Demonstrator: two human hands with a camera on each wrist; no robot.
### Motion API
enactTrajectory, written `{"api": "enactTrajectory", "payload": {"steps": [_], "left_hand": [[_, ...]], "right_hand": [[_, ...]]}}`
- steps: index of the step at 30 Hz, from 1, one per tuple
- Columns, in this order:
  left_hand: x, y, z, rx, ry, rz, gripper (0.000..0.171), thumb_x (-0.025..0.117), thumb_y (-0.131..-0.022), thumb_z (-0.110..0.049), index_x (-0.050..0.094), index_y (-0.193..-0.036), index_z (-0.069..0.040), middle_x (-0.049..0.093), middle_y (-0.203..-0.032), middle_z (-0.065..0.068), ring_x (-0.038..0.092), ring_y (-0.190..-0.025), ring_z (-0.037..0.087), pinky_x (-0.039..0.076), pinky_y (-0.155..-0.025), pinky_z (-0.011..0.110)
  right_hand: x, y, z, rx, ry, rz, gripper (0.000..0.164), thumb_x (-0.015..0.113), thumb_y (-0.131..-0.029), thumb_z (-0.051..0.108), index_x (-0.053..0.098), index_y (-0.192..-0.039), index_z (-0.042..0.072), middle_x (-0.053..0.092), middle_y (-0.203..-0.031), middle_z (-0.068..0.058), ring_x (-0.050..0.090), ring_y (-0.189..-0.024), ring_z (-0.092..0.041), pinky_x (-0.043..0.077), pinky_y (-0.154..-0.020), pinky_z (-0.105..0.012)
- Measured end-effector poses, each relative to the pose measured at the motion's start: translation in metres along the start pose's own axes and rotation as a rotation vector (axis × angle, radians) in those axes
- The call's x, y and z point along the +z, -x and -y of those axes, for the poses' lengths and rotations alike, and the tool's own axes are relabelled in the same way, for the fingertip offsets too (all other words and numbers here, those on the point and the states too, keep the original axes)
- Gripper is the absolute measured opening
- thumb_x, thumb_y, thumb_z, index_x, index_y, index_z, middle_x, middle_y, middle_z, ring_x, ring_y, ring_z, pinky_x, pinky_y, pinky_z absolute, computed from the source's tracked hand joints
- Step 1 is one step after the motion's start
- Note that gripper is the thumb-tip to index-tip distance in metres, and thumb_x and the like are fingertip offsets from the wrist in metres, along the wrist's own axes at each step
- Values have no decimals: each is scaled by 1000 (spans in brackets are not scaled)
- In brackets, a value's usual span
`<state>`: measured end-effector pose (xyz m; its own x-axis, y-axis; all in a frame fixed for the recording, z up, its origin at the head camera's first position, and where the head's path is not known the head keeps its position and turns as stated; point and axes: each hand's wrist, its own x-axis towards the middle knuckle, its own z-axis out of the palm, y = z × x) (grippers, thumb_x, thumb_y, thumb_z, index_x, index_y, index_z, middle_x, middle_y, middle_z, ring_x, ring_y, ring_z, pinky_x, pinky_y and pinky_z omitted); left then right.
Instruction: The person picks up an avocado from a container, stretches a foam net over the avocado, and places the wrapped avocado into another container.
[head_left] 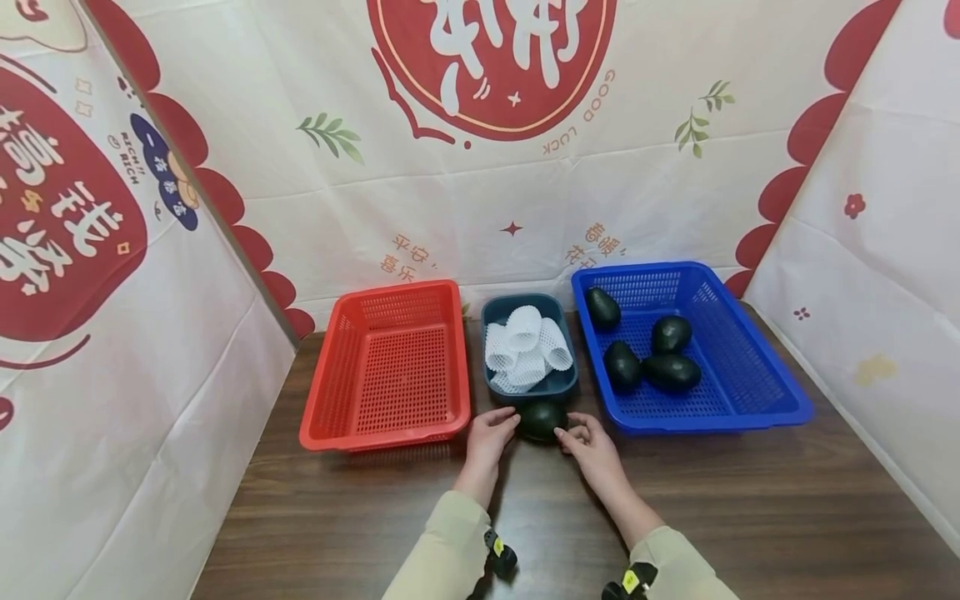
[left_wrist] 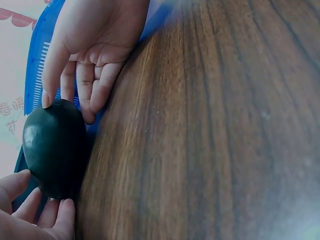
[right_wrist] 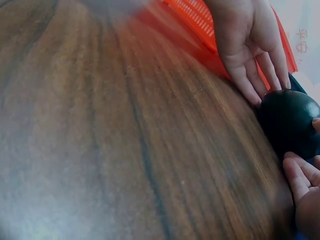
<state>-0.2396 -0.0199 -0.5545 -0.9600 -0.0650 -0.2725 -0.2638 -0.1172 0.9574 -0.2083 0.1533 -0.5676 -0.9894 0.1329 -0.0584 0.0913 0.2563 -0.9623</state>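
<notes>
A dark green avocado (head_left: 542, 421) lies sideways between both hands, just in front of a small dark teal bin (head_left: 566, 387). My left hand (head_left: 489, 437) pinches its left end with thumb and fingertips. At the other end, the fingertips and thumb of my right hand (head_left: 592, 454) hold it. The left wrist view shows the smooth avocado (left_wrist: 54, 147) between the two hands. Its shaded underside hides whether it touches the table. White foam net sleeves (head_left: 523, 329) are heaped in the bin.
To the left stands a red plastic basket (head_left: 459, 375) with nothing in it. On the right, a blue basket (head_left: 738, 387) holds several avocados (head_left: 672, 372). The brown wooden table (head_left: 337, 525) meets printed cloth walls (head_left: 450, 200) at the back and sides.
</notes>
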Motion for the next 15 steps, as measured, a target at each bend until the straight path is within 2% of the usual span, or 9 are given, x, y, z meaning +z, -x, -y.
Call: {"api": "enactTrajectory", "payload": {"steps": [7, 15], "left_hand": [[-4, 6, 0, 28, -50, 16, 30, 68, -79, -12, 64, -105, 3, 64, -99, 11, 59, -86, 15, 48, -80, 34], [-7, 15, -1, 64, -81, -17, 27, 69, -76, -11, 66, -101, 0, 65, -97, 10, 59, -86, 16, 48, -77, 31]], "right_hand": [[-2, 4, 4, -5, 73, 10, 52, 64, -82, 36, 46, -121, 8, 62, -85, -9, 60, -75, -19, 46, -68, -29], [-8, 9, 12, -94, 282, 0, 49, 64, -81, 37, 48, -119, 11, 58, -89, -6, 54, -76, -15, 45, -65, -29]]}}
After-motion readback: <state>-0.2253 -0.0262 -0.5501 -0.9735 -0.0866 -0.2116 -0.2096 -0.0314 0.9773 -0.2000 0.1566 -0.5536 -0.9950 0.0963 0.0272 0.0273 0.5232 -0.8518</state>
